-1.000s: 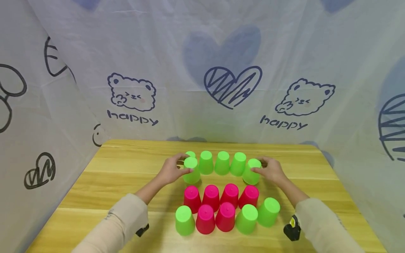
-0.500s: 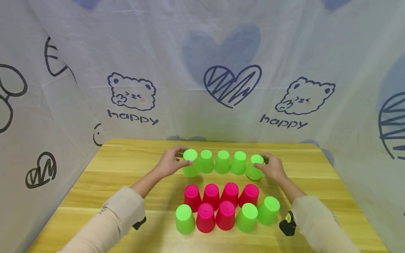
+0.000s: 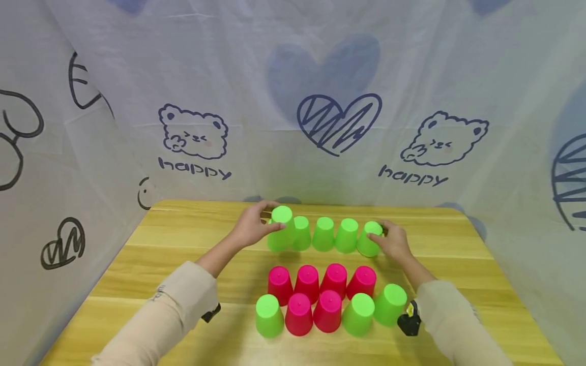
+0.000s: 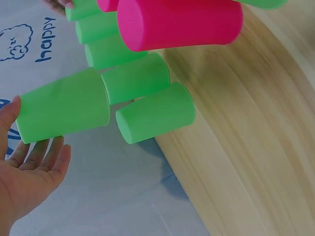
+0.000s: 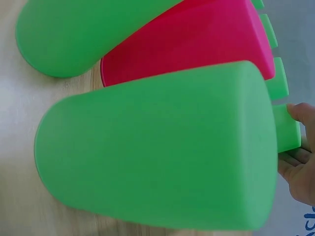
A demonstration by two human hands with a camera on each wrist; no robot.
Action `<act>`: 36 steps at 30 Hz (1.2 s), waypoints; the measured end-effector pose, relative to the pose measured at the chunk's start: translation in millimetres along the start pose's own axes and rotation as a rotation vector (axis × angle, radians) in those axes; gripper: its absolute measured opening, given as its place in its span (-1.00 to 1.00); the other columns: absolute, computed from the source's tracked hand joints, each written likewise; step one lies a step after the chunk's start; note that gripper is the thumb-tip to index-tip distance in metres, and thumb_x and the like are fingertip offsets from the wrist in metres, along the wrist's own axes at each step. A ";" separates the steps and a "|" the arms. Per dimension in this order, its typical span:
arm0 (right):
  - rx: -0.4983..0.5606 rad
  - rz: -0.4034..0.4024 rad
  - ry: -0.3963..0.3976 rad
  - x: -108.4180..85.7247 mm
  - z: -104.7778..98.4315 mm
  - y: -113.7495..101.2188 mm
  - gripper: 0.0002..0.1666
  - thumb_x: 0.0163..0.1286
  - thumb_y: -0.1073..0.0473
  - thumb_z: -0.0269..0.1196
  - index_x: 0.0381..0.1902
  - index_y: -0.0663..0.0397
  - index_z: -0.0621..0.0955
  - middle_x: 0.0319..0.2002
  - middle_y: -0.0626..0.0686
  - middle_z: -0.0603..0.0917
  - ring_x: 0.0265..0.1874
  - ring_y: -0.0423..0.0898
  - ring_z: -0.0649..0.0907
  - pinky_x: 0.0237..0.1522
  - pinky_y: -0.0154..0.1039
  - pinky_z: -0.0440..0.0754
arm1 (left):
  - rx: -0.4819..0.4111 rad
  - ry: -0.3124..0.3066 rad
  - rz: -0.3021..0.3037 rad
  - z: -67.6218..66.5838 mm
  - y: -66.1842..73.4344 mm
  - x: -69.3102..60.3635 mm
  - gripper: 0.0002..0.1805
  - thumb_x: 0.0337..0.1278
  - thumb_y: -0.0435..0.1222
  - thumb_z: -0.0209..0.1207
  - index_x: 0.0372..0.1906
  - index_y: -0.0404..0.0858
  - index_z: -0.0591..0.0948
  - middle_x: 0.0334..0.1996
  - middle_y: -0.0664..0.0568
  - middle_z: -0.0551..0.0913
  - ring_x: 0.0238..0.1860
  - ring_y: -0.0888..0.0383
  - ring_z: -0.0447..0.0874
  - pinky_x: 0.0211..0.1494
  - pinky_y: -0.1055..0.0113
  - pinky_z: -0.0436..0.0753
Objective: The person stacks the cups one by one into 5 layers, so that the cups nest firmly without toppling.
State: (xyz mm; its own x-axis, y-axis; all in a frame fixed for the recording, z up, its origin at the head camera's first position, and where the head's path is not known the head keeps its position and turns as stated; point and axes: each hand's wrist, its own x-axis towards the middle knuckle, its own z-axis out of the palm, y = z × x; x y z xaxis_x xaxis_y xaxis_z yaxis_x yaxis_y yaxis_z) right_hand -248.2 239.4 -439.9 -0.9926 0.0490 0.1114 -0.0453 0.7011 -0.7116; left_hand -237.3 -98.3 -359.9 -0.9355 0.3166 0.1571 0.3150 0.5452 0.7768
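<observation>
My left hand [image 3: 255, 223] holds an upside-down green cup [image 3: 282, 219] between thumb and fingers, raised over the left end of a back row of green cups [image 3: 323, 235]. In the left wrist view this held cup [image 4: 64, 108] is clear of the two cups at that end, the outermost being a green cup [image 4: 156, 114]. At the row's right end my right hand [image 3: 394, 241] grips another upside-down green cup [image 3: 370, 240], beside its neighbour. A large near green cup [image 5: 162, 147] hides part of it in the right wrist view; whether it touches the table cannot be told.
Nearer me, several pink cups [image 3: 308, 282] stand upside down in a row. In front are two more pink cups [image 3: 299, 315], with a green cup [image 3: 269, 316] on their left and two green cups [image 3: 359, 315] on their right. A printed curtain [image 3: 256, 168] hangs behind the wooden table [image 3: 183, 239].
My left hand has raised its cup and moved it away from me, slightly rightward lately. The right hand has carried its cup back and a little right to the row's end.
</observation>
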 end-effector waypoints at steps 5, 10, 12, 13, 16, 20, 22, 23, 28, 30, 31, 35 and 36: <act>0.006 0.001 0.031 2.0 3.5 0.4 -0.46 0.21 0.29 0.24 0.10 0.51 0.42 -0.02 0.45 0.55 -0.04 0.26 0.54 0.02 0.07 0.53 | -0.007 -0.001 -0.011 1.8 2.8 4.9 -0.48 0.00 -0.35 0.29 0.10 -0.43 0.45 0.04 -0.28 0.54 0.03 -0.17 0.57 0.07 0.12 0.61; -0.002 0.003 0.051 3.8 5.3 0.6 -0.46 0.20 0.29 0.24 0.10 0.49 0.43 -0.05 0.44 0.56 -0.07 0.24 0.54 0.01 0.06 0.53 | -0.021 0.009 -0.007 5.5 4.6 7.6 -0.47 -0.01 -0.36 0.29 0.10 -0.45 0.44 0.04 -0.30 0.53 0.03 -0.18 0.57 0.07 0.11 0.61; -0.010 0.006 0.049 4.1 5.5 0.8 -0.46 0.20 0.28 0.25 0.10 0.49 0.43 -0.06 0.43 0.57 -0.10 0.23 0.54 -0.02 0.05 0.53 | -0.030 0.010 -0.009 7.2 6.3 7.9 -0.46 -0.01 -0.36 0.29 0.11 -0.45 0.43 0.06 -0.30 0.52 0.04 -0.18 0.57 0.08 0.11 0.61; -0.013 0.007 0.048 4.1 5.7 1.0 -0.46 0.20 0.28 0.25 0.10 0.49 0.43 -0.07 0.43 0.57 -0.11 0.22 0.54 -0.03 0.04 0.53 | -0.032 0.010 -0.009 8.1 6.7 8.4 -0.46 -0.01 -0.36 0.29 0.12 -0.45 0.43 0.06 -0.30 0.52 0.04 -0.18 0.57 0.08 0.11 0.61; -0.022 0.009 0.045 4.0 6.0 1.3 -0.44 0.20 0.27 0.25 0.10 0.51 0.43 -0.10 0.43 0.57 -0.14 0.22 0.53 -0.07 0.02 0.53 | -0.039 0.016 -0.013 11.0 7.3 10.3 -0.46 -0.01 -0.36 0.29 0.12 -0.43 0.43 0.07 -0.28 0.52 0.04 -0.17 0.56 0.09 0.10 0.60; -0.029 0.007 0.035 4.5 6.9 3.2 -0.42 0.20 0.27 0.23 0.13 0.52 0.41 -0.09 0.43 0.57 -0.15 0.21 0.53 -0.08 0.01 0.53 | -0.043 0.029 -0.017 14.0 7.3 12.7 -0.47 0.00 -0.36 0.29 0.12 -0.42 0.44 0.06 -0.27 0.53 0.04 -0.18 0.57 0.10 0.07 0.59; -0.027 0.015 0.022 4.5 7.0 4.4 -0.39 0.21 0.27 0.22 0.16 0.53 0.38 -0.06 0.45 0.55 -0.13 0.21 0.53 -0.06 0.02 0.54 | -0.044 0.027 -0.020 15.4 7.0 14.2 -0.47 0.01 -0.36 0.29 0.12 -0.42 0.43 0.07 -0.27 0.52 0.04 -0.19 0.56 0.11 0.04 0.58; -0.030 0.019 0.015 4.4 6.9 5.2 -0.38 0.22 0.27 0.21 0.17 0.55 0.36 -0.04 0.46 0.54 -0.12 0.22 0.53 -0.05 0.03 0.54 | -0.044 0.024 -0.023 16.1 7.3 15.0 -0.47 0.01 -0.35 0.29 0.12 -0.42 0.43 0.08 -0.27 0.52 0.05 -0.19 0.56 0.12 0.05 0.57; -0.034 0.038 -0.009 3.7 3.8 6.8 -0.35 0.25 0.25 0.20 0.21 0.54 0.31 0.04 0.48 0.50 -0.03 0.28 0.52 0.03 0.06 0.54 | -0.037 0.021 -0.031 18.9 6.1 21.4 -0.46 0.01 -0.33 0.29 0.13 -0.41 0.43 0.10 -0.26 0.51 0.07 -0.18 0.54 0.13 0.08 0.56; -0.029 0.042 -0.017 3.2 1.3 6.9 -0.34 0.26 0.24 0.20 0.22 0.53 0.30 0.09 0.48 0.47 0.03 0.32 0.51 0.07 0.07 0.53 | -0.032 0.025 -0.028 19.6 4.9 24.1 -0.45 0.02 -0.32 0.28 0.14 -0.42 0.43 0.10 -0.27 0.51 0.07 -0.18 0.54 0.13 0.08 0.56; -0.024 0.045 -0.021 2.9 -0.2 7.0 -0.34 0.26 0.24 0.20 0.23 0.52 0.30 0.11 0.48 0.45 0.06 0.34 0.50 0.09 0.08 0.52 | -0.029 0.027 -0.029 19.8 4.5 25.1 -0.45 0.03 -0.32 0.28 0.14 -0.42 0.42 0.10 -0.27 0.51 0.07 -0.18 0.54 0.13 0.08 0.57; -0.004 0.055 -0.040 0.0 -6.8 5.7 -0.31 0.27 0.21 0.20 0.25 0.50 0.28 0.18 0.47 0.38 0.13 0.37 0.45 0.13 0.10 0.49 | -0.028 0.040 -0.043 19.9 1.7 28.6 -0.44 0.04 -0.33 0.27 0.15 -0.44 0.40 0.11 -0.30 0.50 0.08 -0.21 0.53 0.12 0.06 0.57; 0.000 0.054 -0.040 -0.9 -8.5 5.3 -0.32 0.27 0.21 0.20 0.25 0.50 0.28 0.18 0.47 0.38 0.13 0.37 0.44 0.14 0.10 0.48 | -0.030 0.045 -0.049 19.7 1.1 29.4 -0.44 0.04 -0.33 0.27 0.16 -0.45 0.40 0.11 -0.30 0.49 0.08 -0.21 0.52 0.12 0.06 0.57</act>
State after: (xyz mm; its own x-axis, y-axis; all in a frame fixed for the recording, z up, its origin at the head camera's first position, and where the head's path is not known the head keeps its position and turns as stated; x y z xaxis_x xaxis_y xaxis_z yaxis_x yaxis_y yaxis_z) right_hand -246.6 249.1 -437.8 -0.9973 0.0583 0.0446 0.0087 0.6981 -0.7159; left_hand -261.3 -73.1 -366.5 -0.9561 0.2544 0.1453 0.2643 0.5352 0.8023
